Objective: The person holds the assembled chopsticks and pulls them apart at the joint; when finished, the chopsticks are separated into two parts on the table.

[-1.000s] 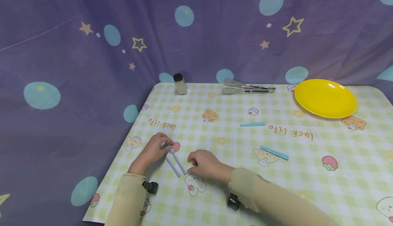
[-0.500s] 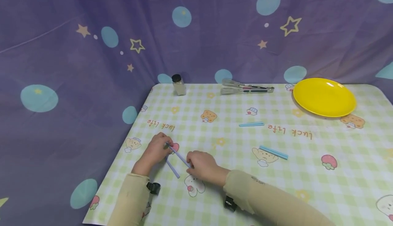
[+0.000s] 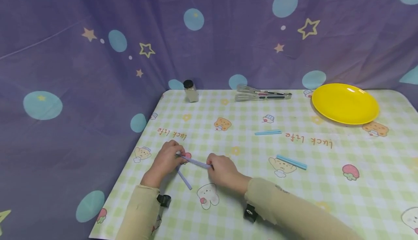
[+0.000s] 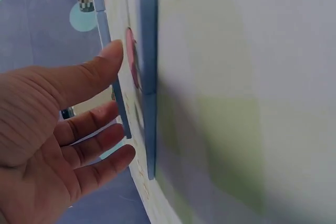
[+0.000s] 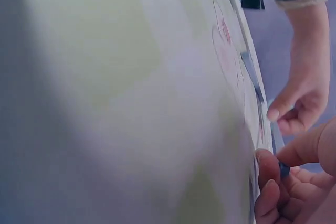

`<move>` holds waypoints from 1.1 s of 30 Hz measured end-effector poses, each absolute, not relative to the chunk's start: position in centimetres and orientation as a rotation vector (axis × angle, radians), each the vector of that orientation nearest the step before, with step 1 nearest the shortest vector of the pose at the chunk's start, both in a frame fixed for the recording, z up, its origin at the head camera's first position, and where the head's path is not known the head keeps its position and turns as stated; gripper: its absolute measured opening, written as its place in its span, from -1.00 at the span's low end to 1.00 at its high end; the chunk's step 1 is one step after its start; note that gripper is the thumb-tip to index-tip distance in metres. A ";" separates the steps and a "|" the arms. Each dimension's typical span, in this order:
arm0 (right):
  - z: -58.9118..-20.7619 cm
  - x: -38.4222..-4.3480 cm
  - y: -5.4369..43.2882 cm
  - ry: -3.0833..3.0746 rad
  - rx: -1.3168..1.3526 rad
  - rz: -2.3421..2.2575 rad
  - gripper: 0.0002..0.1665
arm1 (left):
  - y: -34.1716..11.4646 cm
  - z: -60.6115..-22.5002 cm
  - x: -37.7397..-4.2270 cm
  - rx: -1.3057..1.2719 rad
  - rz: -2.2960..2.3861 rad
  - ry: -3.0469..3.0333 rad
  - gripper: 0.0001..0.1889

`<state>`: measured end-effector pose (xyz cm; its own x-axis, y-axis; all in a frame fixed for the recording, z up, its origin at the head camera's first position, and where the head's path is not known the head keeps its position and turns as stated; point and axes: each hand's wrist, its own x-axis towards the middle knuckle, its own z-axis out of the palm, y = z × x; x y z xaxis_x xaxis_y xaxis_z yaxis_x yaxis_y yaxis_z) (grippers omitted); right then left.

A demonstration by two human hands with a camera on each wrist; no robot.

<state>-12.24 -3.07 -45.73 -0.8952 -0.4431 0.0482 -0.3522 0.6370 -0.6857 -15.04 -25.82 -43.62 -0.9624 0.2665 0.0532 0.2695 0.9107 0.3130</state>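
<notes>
A slim lavender chopstick point(image 3: 197, 163) spans the gap between both hands, low over the tablecloth. My left hand point(image 3: 167, 158) pinches its left end between thumb and forefinger. At the right end, the curled fingers of my right hand point(image 3: 225, 171) grip it, hiding the tip. A second lavender chopstick point(image 3: 184, 179) lies slanted on the cloth, its upper end under the left hand. In the left wrist view, that lying chopstick point(image 4: 149, 66) shows a seam partway along, and the thumb point(image 4: 107, 59) is against the farther one. The right wrist view shows the right fingertips point(image 5: 269, 174) around a stick end.
Two pairs of light blue chopsticks point(image 3: 291, 162) lie to the right. A yellow plate point(image 3: 345, 104) stands at the back right, metal tongs point(image 3: 262, 96) at the back middle, and a black-lidded jar point(image 3: 191, 93) at the back left. A purple curtain point(image 3: 215, 51) hangs behind the table.
My right hand has taken hold of the chopstick's free end and moved up and right. That chopstick has swung from steeply slanted to nearly level in the head view. The left hand has barely moved.
</notes>
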 end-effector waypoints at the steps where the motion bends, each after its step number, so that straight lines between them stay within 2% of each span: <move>1: -45.7 -12.4 -2.7 2.736 -0.670 -1.116 -0.93 | -25.7 -43.5 -15.0 -0.428 -0.519 -3.055 -0.79; 12: -45.5 -13.6 1.7 2.722 -0.619 -1.286 -0.92 | -23.3 -42.6 -14.6 -0.410 -0.761 -3.078 -0.82; 18: -44.7 -14.2 5.1 2.722 -0.643 -1.321 -0.94 | -21.2 -42.6 -14.7 -0.587 -1.037 -2.990 -0.92; 23: -44.3 -14.2 8.1 2.733 -0.644 -1.327 -0.94 | -19.1 -43.0 -15.1 -0.687 -1.253 -2.937 -0.77; 33: -43.6 -13.3 12.8 2.827 -0.592 -1.289 -0.87 | -14.5 -43.2 -15.7 -0.899 -1.348 -2.844 -0.87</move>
<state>-13.34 12.78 -43.64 -0.9297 -0.3258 0.1718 -0.3433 0.5977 -0.7245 -15.71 -14.54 -43.19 -0.8412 0.5292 0.1113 0.4211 0.5119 0.7488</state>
